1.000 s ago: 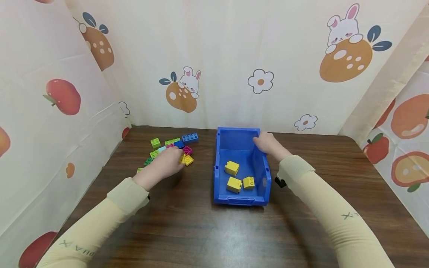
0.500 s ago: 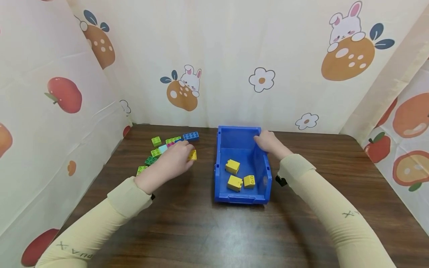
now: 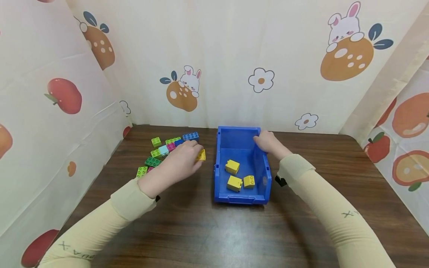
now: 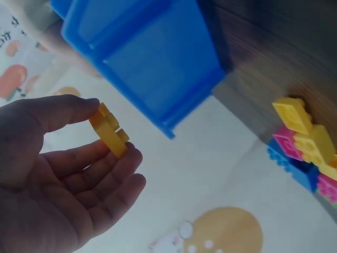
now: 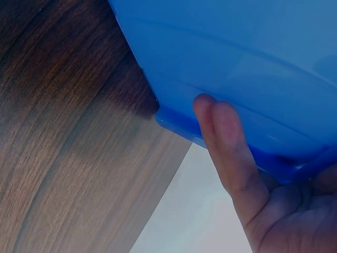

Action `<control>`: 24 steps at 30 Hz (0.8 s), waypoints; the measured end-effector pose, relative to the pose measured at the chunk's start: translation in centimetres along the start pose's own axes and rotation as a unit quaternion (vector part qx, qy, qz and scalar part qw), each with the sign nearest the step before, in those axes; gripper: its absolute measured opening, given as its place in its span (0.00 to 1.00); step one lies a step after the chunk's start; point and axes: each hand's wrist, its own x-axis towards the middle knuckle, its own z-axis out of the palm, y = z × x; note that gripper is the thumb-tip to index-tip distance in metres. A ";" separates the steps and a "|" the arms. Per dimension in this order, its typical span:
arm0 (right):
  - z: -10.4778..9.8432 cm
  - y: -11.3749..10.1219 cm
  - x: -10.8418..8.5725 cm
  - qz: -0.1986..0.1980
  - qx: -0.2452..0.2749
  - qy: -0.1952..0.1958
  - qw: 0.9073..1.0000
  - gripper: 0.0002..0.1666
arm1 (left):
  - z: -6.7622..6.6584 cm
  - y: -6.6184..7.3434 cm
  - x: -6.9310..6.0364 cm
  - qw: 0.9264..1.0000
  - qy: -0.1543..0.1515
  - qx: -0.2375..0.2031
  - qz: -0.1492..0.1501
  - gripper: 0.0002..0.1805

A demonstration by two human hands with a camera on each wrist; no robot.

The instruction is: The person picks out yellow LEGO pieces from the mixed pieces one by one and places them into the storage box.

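Note:
My left hand [image 3: 177, 160] pinches a flat yellow toy brick [image 4: 109, 132] between the thumb and fingertips, its studs showing in the left wrist view. It hovers between the brick pile and a blue plastic bin [image 3: 241, 200]. Inside the bin lie three yellow bricks [image 3: 232, 166] on the floor of it. At the bin's far right corner, my right hand [image 3: 268, 142] holds the side wall at the rim. In the right wrist view two of its fingers [image 5: 229, 126] lie against the bin's outer wall, and the thumb is hidden.
Several loose bricks lie at the back left, among them a dark green brick [image 3: 153, 161], a light blue brick [image 3: 163, 150] and a long blue brick [image 3: 190, 136]. My left hand covers part of the pile. A printed curtain [image 3: 228, 44] stands behind the brown table [image 3: 214, 234].
My left hand has picked the flat yellow brick from the pile and carried it right, towards the bin. The right hand and the bin hold still.

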 end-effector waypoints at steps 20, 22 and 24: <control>0.1 0.1 0.3 0.007 -0.011 -0.002 1.000 0.18 | -0.3 5.2 0.7 0.995 0.005 0.000 0.099 0.21; 0.1 0.0 0.2 0.007 -0.010 -0.004 1.000 0.18 | -0.2 5.5 0.9 0.994 0.007 -0.004 0.107 0.20; 0.0 0.0 0.2 0.005 -0.008 -0.004 1.000 0.19 | 0.0 5.7 1.1 0.993 0.010 -0.009 0.114 0.20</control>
